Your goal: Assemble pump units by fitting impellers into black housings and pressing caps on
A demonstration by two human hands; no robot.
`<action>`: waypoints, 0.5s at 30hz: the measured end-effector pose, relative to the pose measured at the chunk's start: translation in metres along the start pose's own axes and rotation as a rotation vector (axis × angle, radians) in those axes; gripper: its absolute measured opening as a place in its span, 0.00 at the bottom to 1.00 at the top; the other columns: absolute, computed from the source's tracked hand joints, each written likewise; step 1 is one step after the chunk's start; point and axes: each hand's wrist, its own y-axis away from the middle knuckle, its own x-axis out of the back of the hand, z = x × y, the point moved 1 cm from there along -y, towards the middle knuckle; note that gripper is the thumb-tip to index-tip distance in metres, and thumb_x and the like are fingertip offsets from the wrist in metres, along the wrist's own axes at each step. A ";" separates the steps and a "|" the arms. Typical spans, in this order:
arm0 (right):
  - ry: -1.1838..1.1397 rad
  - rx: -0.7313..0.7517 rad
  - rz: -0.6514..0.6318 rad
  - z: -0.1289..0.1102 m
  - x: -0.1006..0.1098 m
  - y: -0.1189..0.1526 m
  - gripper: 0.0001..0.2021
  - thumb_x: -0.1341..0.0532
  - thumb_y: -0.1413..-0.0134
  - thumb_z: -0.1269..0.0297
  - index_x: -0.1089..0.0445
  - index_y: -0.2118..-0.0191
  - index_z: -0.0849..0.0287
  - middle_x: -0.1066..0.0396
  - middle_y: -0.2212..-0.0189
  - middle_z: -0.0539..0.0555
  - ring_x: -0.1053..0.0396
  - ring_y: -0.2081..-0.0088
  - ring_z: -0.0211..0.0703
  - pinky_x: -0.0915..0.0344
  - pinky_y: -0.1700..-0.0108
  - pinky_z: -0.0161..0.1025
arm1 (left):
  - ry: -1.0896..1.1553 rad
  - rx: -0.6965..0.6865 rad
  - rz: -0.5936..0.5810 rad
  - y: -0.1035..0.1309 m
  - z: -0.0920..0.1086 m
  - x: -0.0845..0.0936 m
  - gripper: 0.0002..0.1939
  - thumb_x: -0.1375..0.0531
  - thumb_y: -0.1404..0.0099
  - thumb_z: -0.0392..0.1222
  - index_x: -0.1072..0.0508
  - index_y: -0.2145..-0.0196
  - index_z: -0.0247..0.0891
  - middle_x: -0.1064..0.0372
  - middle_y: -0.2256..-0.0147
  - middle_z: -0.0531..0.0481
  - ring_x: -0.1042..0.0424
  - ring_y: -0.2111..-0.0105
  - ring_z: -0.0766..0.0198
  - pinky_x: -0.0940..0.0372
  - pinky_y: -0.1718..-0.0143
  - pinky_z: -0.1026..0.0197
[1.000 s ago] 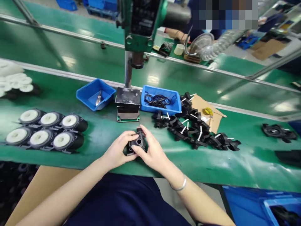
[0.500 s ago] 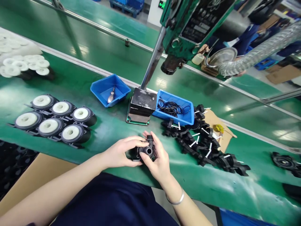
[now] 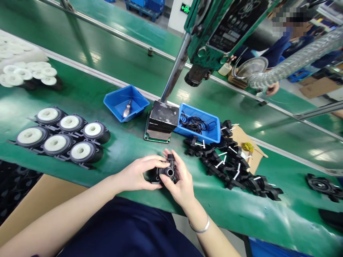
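Head view: left hand (image 3: pixel 142 173) curled partway, fingers and thumb gripping left side of black plastic housing (image 3: pixel 164 171); right hand (image 3: pixel 181 181) cupped around right side, thumb near round spout (image 3: pixel 169 172). Housing sat between both hands, near front edge of glossy green worktop (image 3: pixel 125 142), nearer wearer than black metal block (image 3: pixel 164 114). Whether housing rested on worktop: could not tell. Good handling probably called for even two-sided pressure, housing kept steady, thumb clear of spout opening.
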 end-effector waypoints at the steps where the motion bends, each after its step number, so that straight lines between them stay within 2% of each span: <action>1: -0.002 -0.003 -0.004 0.001 0.000 0.000 0.37 0.35 0.41 0.60 0.52 0.30 0.47 0.37 0.36 0.57 0.35 0.36 0.49 0.36 0.35 0.52 | -0.002 0.005 -0.002 0.000 0.000 0.000 0.28 0.31 0.42 0.38 0.31 0.44 0.43 0.31 0.43 0.42 0.29 0.43 0.55 0.33 0.41 0.52; 6: 0.002 0.009 -0.024 -0.001 0.002 -0.006 0.37 0.36 0.39 0.60 0.54 0.30 0.49 0.38 0.35 0.58 0.36 0.36 0.48 0.36 0.35 0.51 | -0.081 0.000 0.021 -0.004 0.003 0.000 0.28 0.31 0.41 0.38 0.31 0.44 0.44 0.30 0.45 0.41 0.29 0.44 0.53 0.31 0.42 0.50; 9: 0.128 0.004 -0.003 -0.016 0.003 -0.006 0.38 0.36 0.41 0.57 0.53 0.31 0.54 0.40 0.35 0.62 0.38 0.35 0.51 0.38 0.34 0.51 | -0.241 -0.043 0.074 0.001 0.008 -0.010 0.29 0.35 0.39 0.36 0.35 0.41 0.43 0.30 0.46 0.41 0.28 0.45 0.52 0.29 0.45 0.52; 11: 0.258 -0.018 0.042 -0.029 -0.001 0.000 0.41 0.33 0.46 0.54 0.50 0.32 0.61 0.38 0.38 0.66 0.38 0.36 0.55 0.37 0.35 0.52 | -0.388 -0.050 0.119 0.013 0.005 -0.018 0.31 0.38 0.37 0.36 0.39 0.37 0.44 0.31 0.45 0.41 0.27 0.46 0.51 0.27 0.48 0.53; 13: 0.363 -0.061 0.078 -0.037 -0.009 0.005 0.41 0.33 0.51 0.52 0.46 0.35 0.64 0.33 0.46 0.65 0.33 0.44 0.56 0.31 0.42 0.50 | -0.521 -0.015 0.140 0.028 -0.010 -0.022 0.34 0.41 0.37 0.37 0.42 0.34 0.47 0.31 0.46 0.42 0.25 0.50 0.49 0.24 0.54 0.52; 15: 0.444 -0.079 0.070 -0.036 -0.011 0.007 0.40 0.35 0.52 0.46 0.42 0.37 0.63 0.30 0.56 0.61 0.30 0.55 0.53 0.27 0.51 0.47 | -0.569 -0.003 0.062 0.036 -0.035 -0.022 0.40 0.38 0.39 0.44 0.47 0.32 0.56 0.32 0.45 0.46 0.25 0.52 0.46 0.24 0.58 0.48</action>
